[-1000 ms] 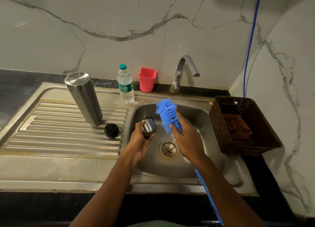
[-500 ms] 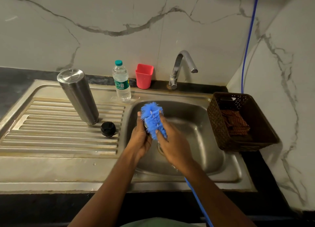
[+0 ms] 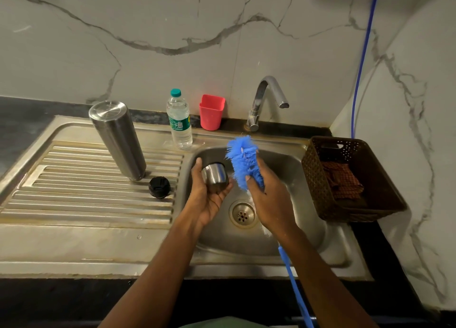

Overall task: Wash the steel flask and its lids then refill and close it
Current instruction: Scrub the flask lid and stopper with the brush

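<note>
In the head view, the blue bottle brush point(image 3: 243, 163) has been drawn back out of the steel cup lid point(image 3: 215, 177). Half a second ago the lid was hidden behind the bristles; now its open mouth is seen again, tilted up and away, with the brush just to its right and no longer touching it. This is judged to be one stroke in a repeated in-and-out scrub, so the lid's washing is still under way and rinsing is yet to come.

The lid is cradled over the left part of the basin by the left hand point(image 3: 207, 200), fingers curled beneath it and thumb raised on its far side. The brush is gripped low on its bristled head by the right hand point(image 3: 272, 202), fingers wrapped tightly round it, while its long blue handle point(image 3: 294, 283) trails past the sink's near edge.

The steel flask point(image 3: 118, 140) stands upside down on the drainboard point(image 3: 86, 199), near its far edge, with the black inner lid point(image 3: 159, 187) just beside it, close to the basin's left rim. Neither is being handled.

Along the sink's back edge are a water bottle point(image 3: 179, 120), a red cup point(image 3: 212, 112) and the tap point(image 3: 267, 97), from which no stream can be seen. A brown basket point(image 3: 318, 179) holding a cloth point(image 3: 341, 181) sits at the basin's right rim. The space between the hands and the tap is unobstructed.
</note>
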